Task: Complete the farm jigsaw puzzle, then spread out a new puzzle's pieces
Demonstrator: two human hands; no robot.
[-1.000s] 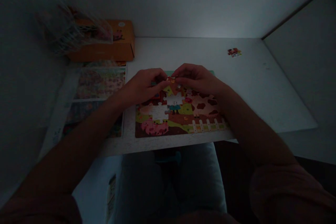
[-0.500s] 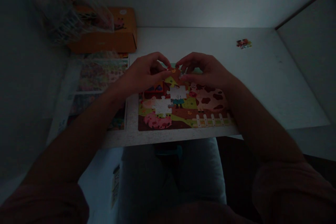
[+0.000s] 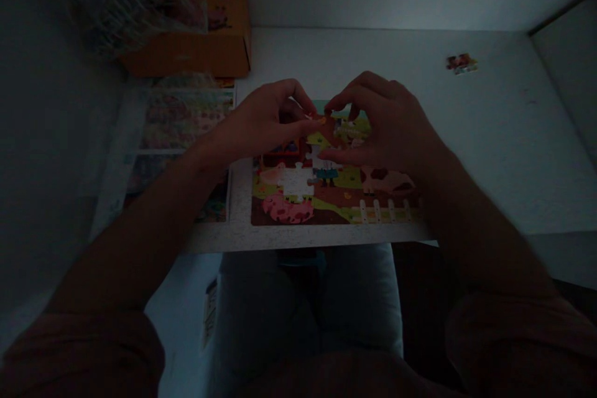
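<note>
A farm-scene jigsaw puzzle [image 3: 326, 211] lies on the table under both my hands, showing a pink pig, a cow and a white fence. A white gap [image 3: 298, 180] shows above the pig; a second gap is partly covered by my right thumb. My left hand [image 3: 275, 115] is closed, thumb and forefinger pinching a brown puzzle piece [image 3: 329, 130] near the puzzle's top. My right hand [image 3: 382, 118] has thumb and forefinger spread apart, the forefinger tip at the piece's upper right edge. Dim light blurs whether the piece lies flat or is lifted.
An orange box [image 3: 209, 50] stands at the back left, partly behind a clear plastic bag [image 3: 125, 18]. Picture sheets [image 3: 186, 118] lie left of the puzzle. A small group of loose puzzle pieces [image 3: 461, 63] sits at the back right. The table's front edge is close to my lap.
My right thumb has come away from the brown piece and dropped toward me, widening that hand's grip. The left hand still pinches. The whole view has shifted slightly.
</note>
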